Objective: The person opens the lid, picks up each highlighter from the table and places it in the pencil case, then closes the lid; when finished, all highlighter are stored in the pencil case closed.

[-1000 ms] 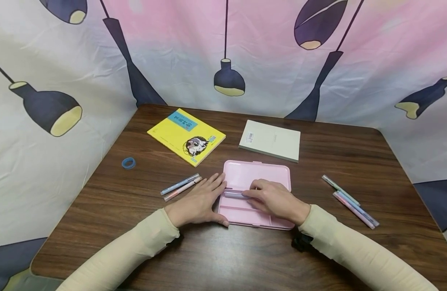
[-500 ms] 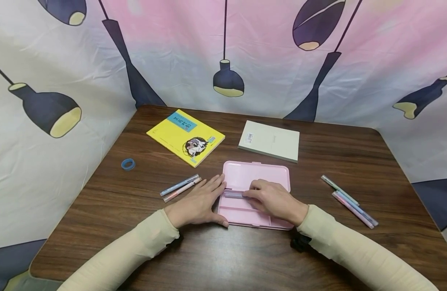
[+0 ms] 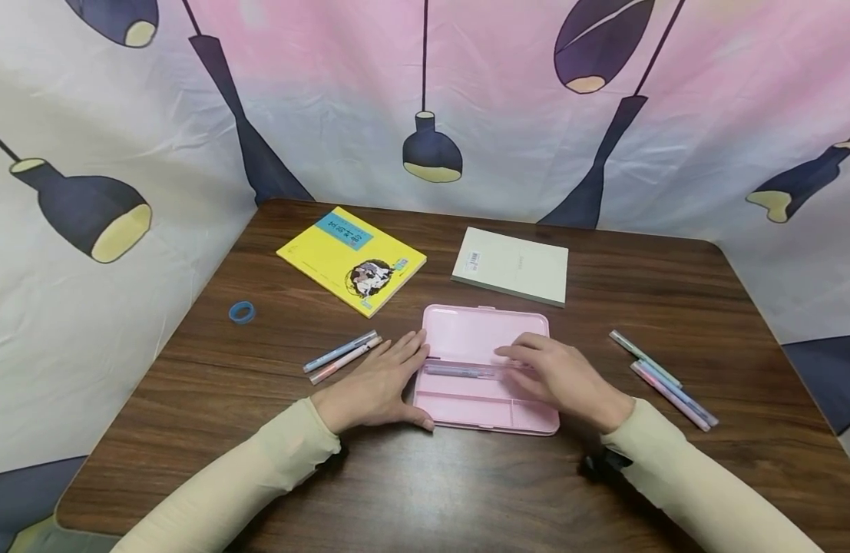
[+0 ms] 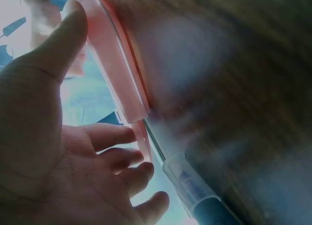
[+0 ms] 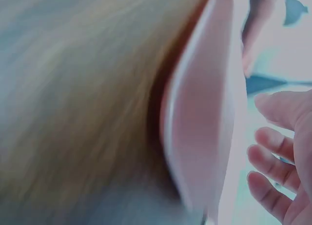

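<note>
R hand [image 3: 570, 378] hovers over open pink case [image 3: 469, 332] on counter [image 3: 431, 491], fingers loosely apart w/ nothing held; pen [image 3: 455, 372] lies in its rear long compt. L hand [image 3: 376, 388] touches case's L edge, fingers nearly straight, gripping nothing.

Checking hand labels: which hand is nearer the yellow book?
Left. The left hand is on the near side of the yellow book; the right hand is farther off to the book's right, over the open pink case.
</note>
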Demonstrator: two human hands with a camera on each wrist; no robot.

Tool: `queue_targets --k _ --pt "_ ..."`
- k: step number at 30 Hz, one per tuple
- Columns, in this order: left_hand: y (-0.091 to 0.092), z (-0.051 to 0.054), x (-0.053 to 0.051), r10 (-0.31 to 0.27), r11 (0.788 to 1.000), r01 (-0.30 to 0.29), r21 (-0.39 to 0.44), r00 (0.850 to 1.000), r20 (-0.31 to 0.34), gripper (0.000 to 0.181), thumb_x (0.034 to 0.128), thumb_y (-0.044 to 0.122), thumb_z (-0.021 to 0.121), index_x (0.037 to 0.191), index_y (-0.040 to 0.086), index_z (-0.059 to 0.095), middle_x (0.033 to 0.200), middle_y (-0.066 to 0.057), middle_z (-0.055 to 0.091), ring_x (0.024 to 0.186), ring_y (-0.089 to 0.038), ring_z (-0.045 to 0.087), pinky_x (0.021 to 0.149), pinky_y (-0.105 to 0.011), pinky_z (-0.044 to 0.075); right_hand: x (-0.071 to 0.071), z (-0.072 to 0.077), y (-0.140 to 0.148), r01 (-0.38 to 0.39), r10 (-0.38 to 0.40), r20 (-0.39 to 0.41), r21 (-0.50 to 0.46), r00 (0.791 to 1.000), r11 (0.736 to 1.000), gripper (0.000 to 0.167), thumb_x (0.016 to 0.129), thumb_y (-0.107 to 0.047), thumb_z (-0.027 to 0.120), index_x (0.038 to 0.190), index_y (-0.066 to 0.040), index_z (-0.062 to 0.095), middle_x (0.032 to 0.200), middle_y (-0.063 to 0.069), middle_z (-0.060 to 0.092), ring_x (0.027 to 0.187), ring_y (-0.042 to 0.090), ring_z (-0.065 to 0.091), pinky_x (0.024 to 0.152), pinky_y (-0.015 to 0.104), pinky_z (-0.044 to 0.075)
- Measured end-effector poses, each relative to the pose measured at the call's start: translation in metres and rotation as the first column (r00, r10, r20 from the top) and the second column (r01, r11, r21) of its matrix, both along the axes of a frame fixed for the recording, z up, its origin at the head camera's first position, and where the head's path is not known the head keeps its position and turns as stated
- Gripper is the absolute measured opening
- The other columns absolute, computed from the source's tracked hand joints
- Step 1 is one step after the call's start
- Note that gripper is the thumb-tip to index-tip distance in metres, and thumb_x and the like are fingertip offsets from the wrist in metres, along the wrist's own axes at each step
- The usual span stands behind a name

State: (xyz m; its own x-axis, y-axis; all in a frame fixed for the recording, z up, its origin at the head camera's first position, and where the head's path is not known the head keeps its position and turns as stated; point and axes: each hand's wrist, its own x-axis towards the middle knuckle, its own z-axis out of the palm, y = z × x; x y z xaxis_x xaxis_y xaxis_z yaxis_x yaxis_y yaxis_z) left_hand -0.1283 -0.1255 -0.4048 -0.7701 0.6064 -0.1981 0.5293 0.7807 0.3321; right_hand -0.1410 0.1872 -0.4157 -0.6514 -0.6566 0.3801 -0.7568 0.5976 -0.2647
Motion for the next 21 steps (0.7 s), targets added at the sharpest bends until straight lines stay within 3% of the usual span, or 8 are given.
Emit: queue_targets --k 3,7,14,21 --pt "-0.001 0.001 -0.001 0.009 1.000 -0.009 -0.001 1.000 0.007 0.115 0.0741 0.069 0.074 0.156 0.002 0.029 0.166 -0.014 0.011 0.153 -0.030 0.010 0.122 -0.053 0.012 0.005 0.002 0.022 0.091 -0.091 -0.011 -0.040 0.996 0.995 0.034 0.084 -0.013 0.079 0.117 -0.011 0.073 0.099 0.001 0.066 0.076 0.010 0.060 0.062 0.028 0.052" --pt "-0.003 0.001 -0.001 0.021 1.000 -0.020 -0.001 1.000 0.013 0.115 0.0741 0.069 0.074 0.156 0.003 0.028 0.166 -0.013 0.011 0.153 -0.029 0.009 0.122 -0.053 0.012 0.014 0.006 0.051 0.222 -0.223 -0.006 -0.070 0.975 0.973 0.035 0.083 -0.013 0.080 0.118 -0.012 0.073 0.098 -0.003 0.066 0.078 0.008 0.059 0.064 0.026 0.049" --pt "-0.001 -0.004 -0.001 0.020 1.000 -0.020 0.005 1.000 0.022 0.115 0.0737 0.069 0.074 0.156 0.004 0.029 0.166 -0.012 0.011 0.154 -0.028 0.008 0.122 -0.051 0.012 0.040 0.004 0.110 0.436 -0.437 0.001 -0.044 0.900 0.899 0.034 0.083 -0.015 0.081 0.116 -0.012 0.073 0.092 -0.005 0.062 0.075 0.007 0.053 0.064 0.021 0.042" --pt "0.000 -0.004 -0.002 0.010 1.000 -0.010 0.006 1.000 0.022 0.114 0.0745 0.069 0.074 0.156 0.003 0.029 0.166 -0.013 0.011 0.153 -0.029 0.009 0.122 -0.053 0.012 0.061 -0.002 0.157 0.549 -0.549 0.055 0.015 0.834 0.836 0.033 0.087 -0.019 0.079 0.117 -0.006 0.072 0.093 0.000 0.063 0.071 0.005 0.048 0.056 0.026 0.040"
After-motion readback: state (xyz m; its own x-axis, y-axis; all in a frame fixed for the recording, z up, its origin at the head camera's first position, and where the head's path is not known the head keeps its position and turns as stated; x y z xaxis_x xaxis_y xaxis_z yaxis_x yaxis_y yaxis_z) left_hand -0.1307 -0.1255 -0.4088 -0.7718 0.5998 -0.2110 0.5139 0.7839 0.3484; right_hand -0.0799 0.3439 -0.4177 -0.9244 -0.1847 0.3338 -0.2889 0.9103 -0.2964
